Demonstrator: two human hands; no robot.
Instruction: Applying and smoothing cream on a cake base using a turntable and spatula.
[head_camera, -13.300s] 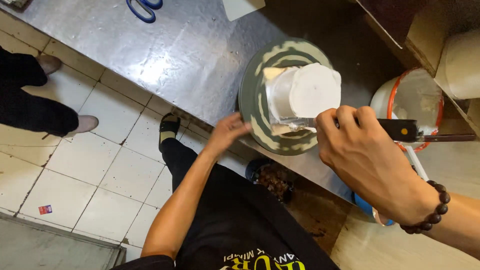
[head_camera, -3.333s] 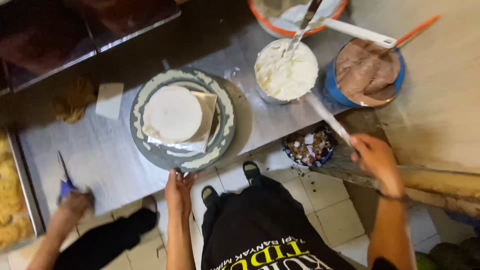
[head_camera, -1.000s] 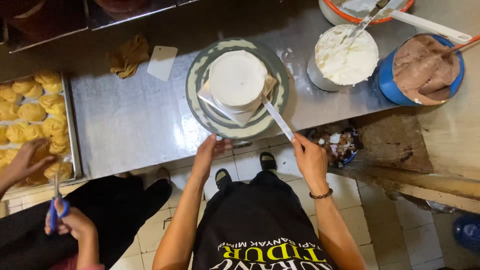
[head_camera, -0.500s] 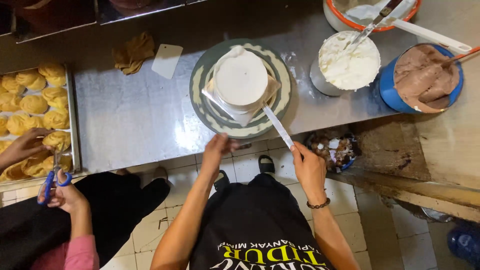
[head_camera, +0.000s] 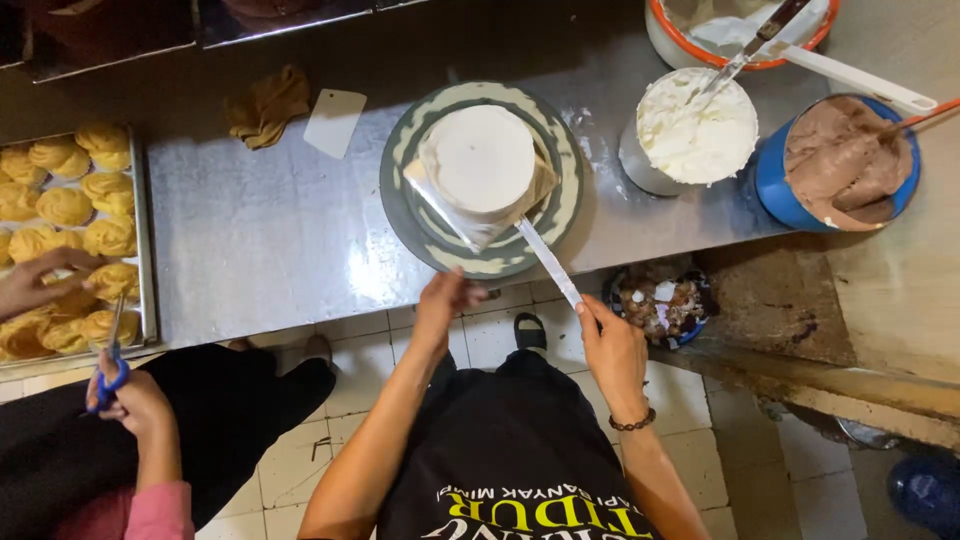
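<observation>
Head view: my right hand (head_camera: 612, 345) is closed around the handle of one long spatula (head_camera: 548, 262), whose blade runs up toward 11 o'clock and lies against the side of one white cake (head_camera: 478, 165). The cake stands at the middle of one round turntable (head_camera: 560, 215) on the steel table (head_camera: 270, 240). My left hand (head_camera: 443, 300) rests with fingers curled on the turntable's near rim at 6 o'clock, holding nothing else.

At 2 o'clock from the cake stand three tubs: one of white cream (head_camera: 697, 125), one blue tub of brown cream (head_camera: 838, 165) at 3 o'clock of it, and one orange-rimmed bowl (head_camera: 690, 30) at 12 o'clock. One dish of mixed bits (head_camera: 660, 305) sits just at 2 o'clock of my right hand.

At 10 o'clock from the cake lie one white scraper (head_camera: 333, 122) and one brown cloth (head_camera: 265, 105), side by side. At 9 o'clock, one tray (head_camera: 146, 290) carries many yellow puffs (head_camera: 65, 205). Another person works there with two hands: one hand (head_camera: 40, 283) reaches over the puffs, the other hand (head_camera: 135, 400) grips one pair of blue scissors (head_camera: 110, 372).
</observation>
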